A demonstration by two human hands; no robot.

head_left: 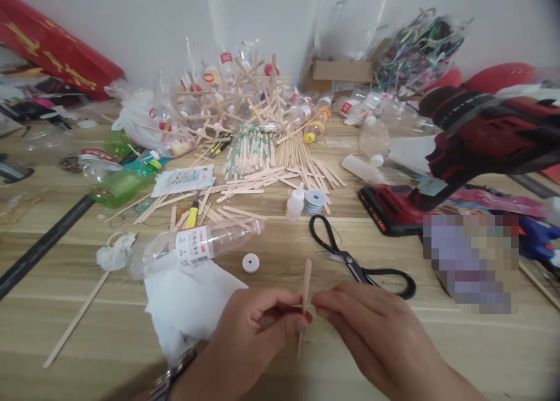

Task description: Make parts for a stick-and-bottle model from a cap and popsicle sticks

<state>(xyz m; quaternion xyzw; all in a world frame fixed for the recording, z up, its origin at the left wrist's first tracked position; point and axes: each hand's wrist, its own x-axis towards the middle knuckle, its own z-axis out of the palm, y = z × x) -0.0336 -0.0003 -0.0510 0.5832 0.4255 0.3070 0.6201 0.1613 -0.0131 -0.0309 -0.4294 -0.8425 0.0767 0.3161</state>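
My left hand (265,319) pinches a flat wooden craft stick (307,278) upright between thumb and fingers, low over the table. Close to the stick's right side is my right hand (371,319), its thumb and fingertips pressed together; whatever they hold is too small to name. Black-handled scissors (350,260) lie partly open just beyond the right hand. A white bottle cap (251,263) with a dark hole in its middle sits past the left hand. Left of it, a clear plastic bottle (219,241) rests on its side, partly over white paper (188,302).
A red and black cordless drill (472,144) stands at right. Behind the scissors are a small glue bottle (296,203) and a spool (315,201). Craft sticks and bottles pile up at the back. A green bottle (122,184) and a yellow-handled tool (192,214) lie left.
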